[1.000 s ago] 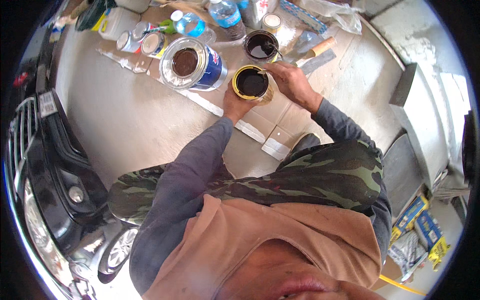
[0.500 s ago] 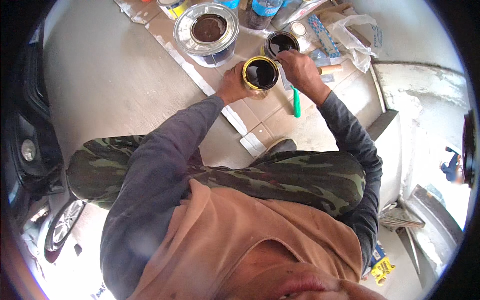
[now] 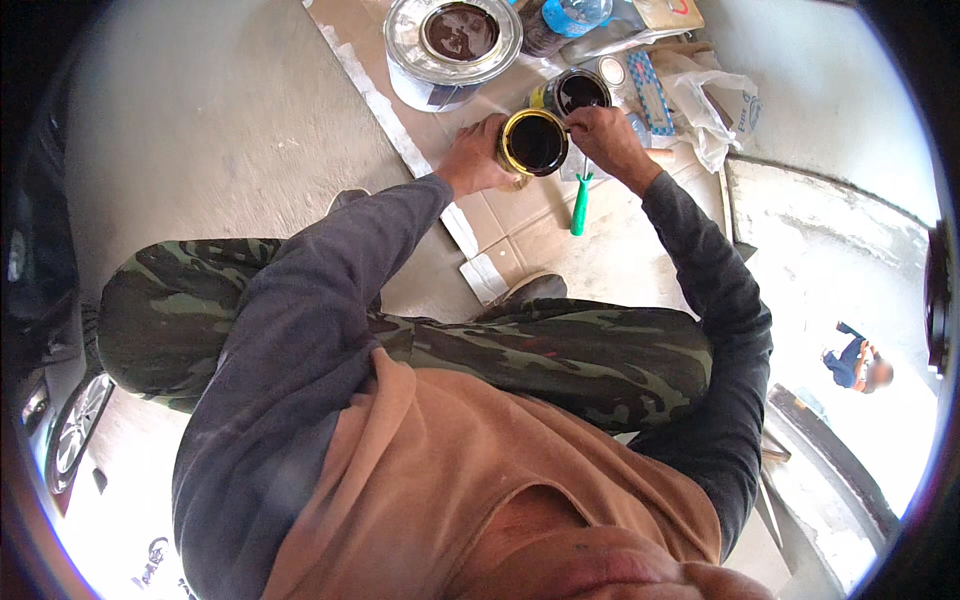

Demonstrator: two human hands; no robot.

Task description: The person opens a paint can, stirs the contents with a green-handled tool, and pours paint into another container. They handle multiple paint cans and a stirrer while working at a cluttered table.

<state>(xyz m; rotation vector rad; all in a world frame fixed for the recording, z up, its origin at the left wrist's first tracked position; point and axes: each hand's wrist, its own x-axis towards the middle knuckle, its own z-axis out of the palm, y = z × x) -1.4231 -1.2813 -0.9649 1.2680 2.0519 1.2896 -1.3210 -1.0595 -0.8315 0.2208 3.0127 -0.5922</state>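
Observation:
My left hand [image 3: 477,157] is wrapped around the side of a yellow-rimmed can [image 3: 533,143] with dark liquid inside. At that can's right rim, my right hand [image 3: 612,140] has its fingers pinched together; what they hold, if anything, is too small to make out. Just beyond the two hands stands a second can [image 3: 583,92], also holding dark liquid. A green handle [image 3: 580,205] lies below my right hand, its upper end running toward the cans.
Flattened cardboard [image 3: 505,225] covers the floor under the cans. Behind stands a large metal paint can [image 3: 405,85] with brown liquid in its top opening. Bottles [image 3: 572,14], a small white-lidded tin [image 3: 611,70] and a plastic bag [image 3: 722,110] crowd the far side. A distant person [image 3: 857,362] appears at right.
The whole view has shifted. My right hand's fingertips have moved from the second can's near rim toward the yellow-rimmed can. My left hand keeps its hold, and more inner wall shows in that can.

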